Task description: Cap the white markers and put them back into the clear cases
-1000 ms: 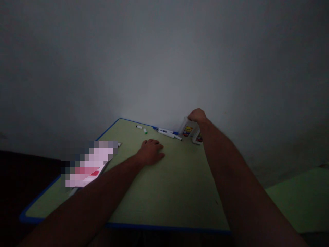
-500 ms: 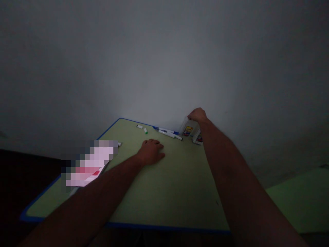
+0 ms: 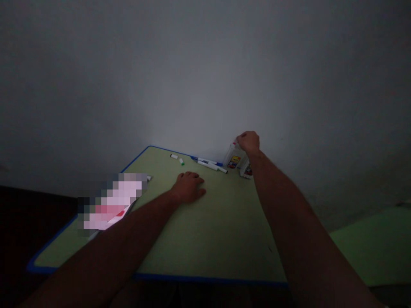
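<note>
My left hand (image 3: 189, 187) lies palm down on the green table (image 3: 212, 231), fingers loosely curled, nothing in it. My right hand (image 3: 248, 141) reaches to the far right corner of the table by the wall. Its fingers pinch a small red-tipped thing at the top of a clear plastic holder (image 3: 233, 157) with a yellow label. A second clear holder (image 3: 246, 169) stands just beside it, partly behind my wrist. Several white markers (image 3: 210, 164) lie left of the holders along the wall.
Two small marker caps (image 3: 178, 159) lie at the far edge. A white and red sheet (image 3: 111, 204), blurred out, rests at the table's left edge. A second green surface (image 3: 369, 252) shows at the lower right. The room is dim.
My right hand has risen a little above the clear holder, and its fingers have closed into a pinch at the top. My left hand has stayed put.
</note>
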The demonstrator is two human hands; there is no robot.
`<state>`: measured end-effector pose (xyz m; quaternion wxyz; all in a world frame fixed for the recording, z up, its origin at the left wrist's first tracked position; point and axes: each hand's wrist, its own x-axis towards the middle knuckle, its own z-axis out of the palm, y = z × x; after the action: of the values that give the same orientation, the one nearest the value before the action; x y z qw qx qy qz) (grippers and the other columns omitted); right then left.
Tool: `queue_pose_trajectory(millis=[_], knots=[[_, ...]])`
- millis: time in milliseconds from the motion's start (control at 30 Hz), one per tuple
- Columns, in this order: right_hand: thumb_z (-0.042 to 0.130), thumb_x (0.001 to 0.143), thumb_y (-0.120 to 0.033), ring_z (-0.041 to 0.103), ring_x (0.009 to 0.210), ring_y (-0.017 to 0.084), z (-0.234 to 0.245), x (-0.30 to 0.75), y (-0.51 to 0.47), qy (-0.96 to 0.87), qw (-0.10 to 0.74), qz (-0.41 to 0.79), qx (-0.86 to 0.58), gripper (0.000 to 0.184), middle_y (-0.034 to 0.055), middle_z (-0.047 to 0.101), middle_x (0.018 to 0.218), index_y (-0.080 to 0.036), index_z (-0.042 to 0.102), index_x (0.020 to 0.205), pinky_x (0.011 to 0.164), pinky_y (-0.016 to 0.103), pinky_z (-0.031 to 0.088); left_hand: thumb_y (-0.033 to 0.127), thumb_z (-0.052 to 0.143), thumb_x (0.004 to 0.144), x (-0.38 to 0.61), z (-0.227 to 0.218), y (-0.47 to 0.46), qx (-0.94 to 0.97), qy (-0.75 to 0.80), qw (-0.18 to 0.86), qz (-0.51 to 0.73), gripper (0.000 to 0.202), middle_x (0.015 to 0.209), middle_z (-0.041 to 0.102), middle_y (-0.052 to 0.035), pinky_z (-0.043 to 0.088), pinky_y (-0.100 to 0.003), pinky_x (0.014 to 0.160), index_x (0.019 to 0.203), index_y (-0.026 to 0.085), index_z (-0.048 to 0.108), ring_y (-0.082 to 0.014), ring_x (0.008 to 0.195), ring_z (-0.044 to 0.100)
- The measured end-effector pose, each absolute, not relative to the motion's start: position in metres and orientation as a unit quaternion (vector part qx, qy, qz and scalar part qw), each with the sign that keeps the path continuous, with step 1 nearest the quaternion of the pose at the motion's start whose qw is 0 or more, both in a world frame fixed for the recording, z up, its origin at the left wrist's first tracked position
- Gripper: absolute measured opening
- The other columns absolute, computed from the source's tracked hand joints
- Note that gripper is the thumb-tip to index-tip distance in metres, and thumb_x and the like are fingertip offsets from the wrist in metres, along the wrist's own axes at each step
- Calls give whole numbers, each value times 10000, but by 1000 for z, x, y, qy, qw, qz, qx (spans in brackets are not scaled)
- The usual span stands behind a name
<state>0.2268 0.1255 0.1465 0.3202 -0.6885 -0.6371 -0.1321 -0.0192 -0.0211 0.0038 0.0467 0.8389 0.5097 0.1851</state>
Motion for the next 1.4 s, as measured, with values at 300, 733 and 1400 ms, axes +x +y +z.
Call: queue_pose_trajectory(millis=[300,733,1400], knots=[[583,827,-208,672,905,174,78,199,72,-722,275,-42,-633,195,66,748,944,-169,751,917,846,259,470,501,490,870,-21,9,-19,835,521,37,175,449,1313,629,-79,404,-442,1007,1193,252,678,-281,1211,541],[522,872,-244,572,1169,272,30,157,56,-802,61,-76,-590,422,116,629,1289,-201,635,1276,991,360,443,602,464,843,-31,7,-15,779,610,-5,145,544,1231,642,-140,410,-465,969,1174,219,663,-337,1194,526],[643,791,-220,665,905,185,35,179,15,-786,95,5,-611,191,71,738,986,-189,750,946,800,264,478,606,450,846,-30,12,-16,778,615,-3,128,551,1271,634,-141,416,-453,967,1182,223,659,-337,1202,522]])
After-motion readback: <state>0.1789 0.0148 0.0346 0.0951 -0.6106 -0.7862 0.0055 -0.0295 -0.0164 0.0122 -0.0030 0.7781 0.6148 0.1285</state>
